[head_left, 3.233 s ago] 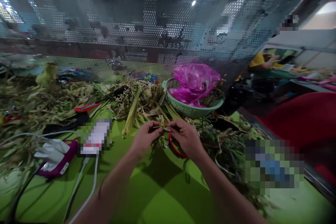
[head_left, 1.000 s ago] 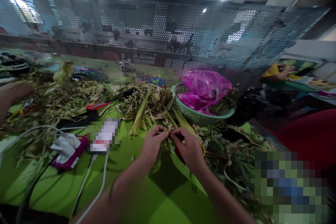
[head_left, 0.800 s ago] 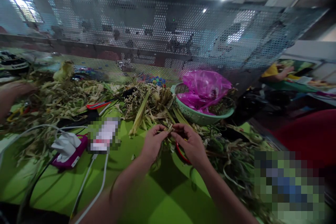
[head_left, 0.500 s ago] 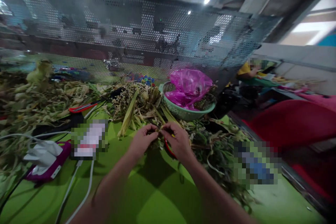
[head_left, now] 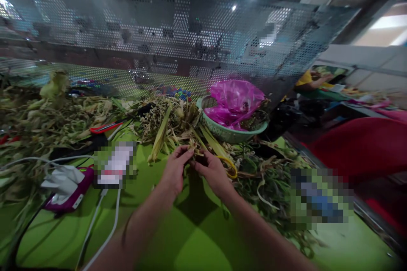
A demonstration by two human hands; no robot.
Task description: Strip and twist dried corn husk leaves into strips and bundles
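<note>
My left hand (head_left: 175, 172) is closed, thumb and fingers pinching a small pale piece of dried husk (head_left: 192, 145) above the green table (head_left: 190, 250). My right hand (head_left: 213, 172) meets it from the other side, its fingers closed on the same piece. A yellow loop (head_left: 234, 168), like a scissors handle, sticks out beside the right hand's knuckles; the rest of it is hidden. Just beyond the hands lie long dried husk strips (head_left: 160, 135) and a heap of dry stalks (head_left: 176, 114).
Behind stands a green colander (head_left: 227, 134) with a pink plastic bag (head_left: 237, 99). Dried leaves (head_left: 70, 114) pile up at left, near a red-edged cutter (head_left: 106, 128), a purple power strip (head_left: 68, 199) and white cables. Greenish strips (head_left: 267, 190) lie right; a red chair (head_left: 359, 148) stands beyond.
My hands have turned, and the husk piece now stands up more visibly between the fingertips. The loop by my right hand has swung outward to the right. The view has shifted slightly.
</note>
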